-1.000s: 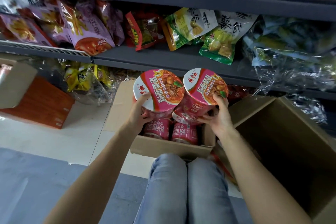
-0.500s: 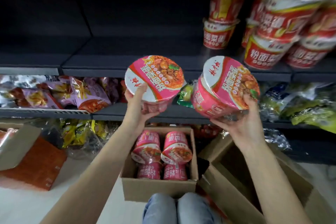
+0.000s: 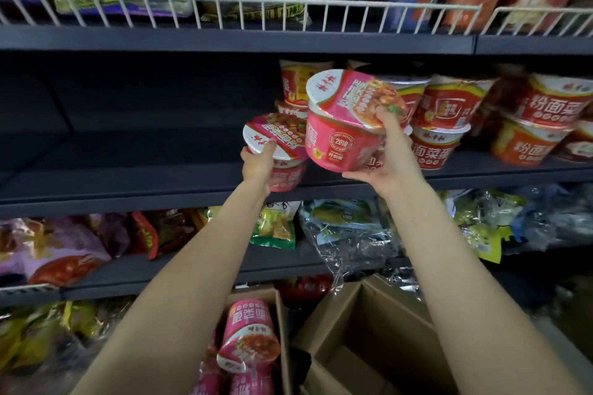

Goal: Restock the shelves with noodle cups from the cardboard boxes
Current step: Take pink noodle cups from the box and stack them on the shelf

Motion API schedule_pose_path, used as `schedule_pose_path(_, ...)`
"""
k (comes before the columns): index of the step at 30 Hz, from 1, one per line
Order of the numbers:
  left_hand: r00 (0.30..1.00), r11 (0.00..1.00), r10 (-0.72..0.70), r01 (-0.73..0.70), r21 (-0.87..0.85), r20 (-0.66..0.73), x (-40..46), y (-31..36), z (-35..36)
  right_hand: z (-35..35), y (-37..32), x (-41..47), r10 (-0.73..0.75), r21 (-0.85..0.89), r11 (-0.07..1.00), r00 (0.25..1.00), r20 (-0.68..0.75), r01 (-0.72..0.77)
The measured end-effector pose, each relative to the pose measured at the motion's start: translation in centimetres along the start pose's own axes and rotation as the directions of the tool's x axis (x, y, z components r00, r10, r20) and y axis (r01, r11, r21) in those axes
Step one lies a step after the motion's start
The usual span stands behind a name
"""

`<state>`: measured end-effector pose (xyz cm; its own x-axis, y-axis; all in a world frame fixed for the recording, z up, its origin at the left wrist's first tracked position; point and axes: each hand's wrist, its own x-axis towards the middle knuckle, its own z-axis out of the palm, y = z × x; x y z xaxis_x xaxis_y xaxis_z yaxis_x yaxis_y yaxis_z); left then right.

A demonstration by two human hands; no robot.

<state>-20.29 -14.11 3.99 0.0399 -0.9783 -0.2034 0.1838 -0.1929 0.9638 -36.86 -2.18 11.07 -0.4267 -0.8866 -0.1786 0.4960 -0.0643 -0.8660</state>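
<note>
Both hands have raised their pink noodle cups point(image 3: 340, 135) from the box to the middle shelf point(image 3: 128, 167).

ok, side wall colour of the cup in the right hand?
Pink, with a round red seal and a small yellow mark, on the cup gripped by the right hand; head view.

Shelf point(image 3: 134, 170) free leftward; red cups point(image 3: 449, 125) block right.

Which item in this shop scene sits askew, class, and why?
The pink noodle cup in the right hand is tilted, lid leaning toward the camera, unlike the red noodle cups stacked upright on the dark shelf. It is mid-placement, not yet standing.
</note>
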Motion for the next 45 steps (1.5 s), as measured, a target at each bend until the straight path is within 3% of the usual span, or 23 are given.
schedule_pose_path(3, 0.996, 1.000, 0.026, -0.026, 0.000, 0.084, 0.3, 0.0, 2.5, 1.9, -0.1, 2.4, 0.042, -0.070, 0.997, 0.999, -0.022, -0.043)
schedule_pose_path(6, 0.971, 0.987, 0.147, -0.133, -0.088, 0.187, -0.2, -0.2, 4.1, 3.8, -0.1, 4.6, -0.004, -0.132, 0.991, 0.999, -0.049, -0.003)
schedule_pose_path(11, 0.930, 0.965, 0.242, -0.202, -0.165, 0.278, -0.2, -0.4, 4.4, 5.2, 1.2, 6.6, -0.068, -0.317, 0.943, 0.990, 0.126, 0.105)
schedule_pose_path(16, 0.916, 0.951, 0.299, -0.310, -0.003, 0.268, 1.3, 0.6, 4.7, 4.3, 3.0, 7.8, -0.086, -0.571, 0.785, 0.956, 0.282, 0.239)
schedule_pose_path(19, 0.924, 0.948, 0.271, -0.305, 0.092, 0.270, 2.4, 1.2, 4.5, 3.6, 3.1, 8.2, -0.101, -0.644, 0.700, 0.936, 0.338, 0.308)
schedule_pose_path(23, 0.927, 0.961, 0.226, -0.262, 0.085, 0.300, 1.6, 0.9, 2.8, 2.9, 5.1, 6.7, -0.360, -0.618, 0.648, 0.894, 0.266, 0.445)
schedule_pose_path(26, 0.919, 0.918, 0.359, -0.379, 0.112, 0.165, -0.8, -1.3, -1.0, 1.0, 9.0, 3.5, -0.495, -0.649, 0.543, 0.828, 0.265, 0.532)
schedule_pose_path(28, 0.850, 0.819, 0.527, -0.516, 0.251, 0.028, -2.9, -3.8, -5.0, -0.7, 12.3, 1.3, -0.419, -0.627, 0.576, 0.848, 0.324, 0.524)
schedule_pose_path(30, 0.786, 0.738, 0.614, -0.540, 0.405, -0.069, -4.6, -7.1, -9.9, -2.2, 16.4, -0.5, -0.235, -0.628, 0.648, 0.897, 0.373, 0.431)
schedule_pose_path(33, 0.834, 0.704, 0.545, -0.400, 0.586, -0.086, -6.6, -12.7, -17.9, -3.5, 23.4, -2.3, 0.089, -0.709, 0.646, 0.894, 0.439, 0.284)
schedule_pose_path(35, 0.895, 0.662, 0.441, -0.280, 0.696, -0.060, -7.3, -16.4, -23.2, -3.8, 28.3, -3.1, 0.259, -0.788, 0.561, 0.850, 0.459, 0.255)
schedule_pose_path(38, 0.969, 0.489, 0.245, -0.099, 0.866, -0.027, -7.6, -21.1, -29.5, -3.8, 35.0, -3.5, 0.348, -0.851, 0.399, 0.803, 0.484, 0.340)
schedule_pose_path(40, 0.998, 0.308, 0.065, -0.012, 0.951, -0.009, -7.3, -23.8, -32.0, -3.8, 38.2, -3.5, 0.366, -0.873, 0.088, 0.799, 0.477, 0.480)
schedule_pose_path(42, 1.000, 0.156, -0.019, -0.014, 0.988, 0.017, -6.9, -25.9, -33.5, -4.0, 40.2, -2.8, 0.382, -0.766, -0.233, 0.781, 0.494, 0.599)
schedule_pose_path(43, 0.998, 0.148, -0.047, -0.035, 0.988, 0.042, -6.7, -26.5, -33.6, -4.1, 40.9, -2.3, 0.418, -0.729, -0.293, 0.769, 0.484, 0.618)
schedule_pose_path(45, 0.987, 0.168, -0.070, -0.131, 0.977, 0.145, -5.9, -27.7, -33.0, -4.5, 42.3, -0.8, 0.510, -0.724, -0.298, 0.745, 0.430, 0.622)
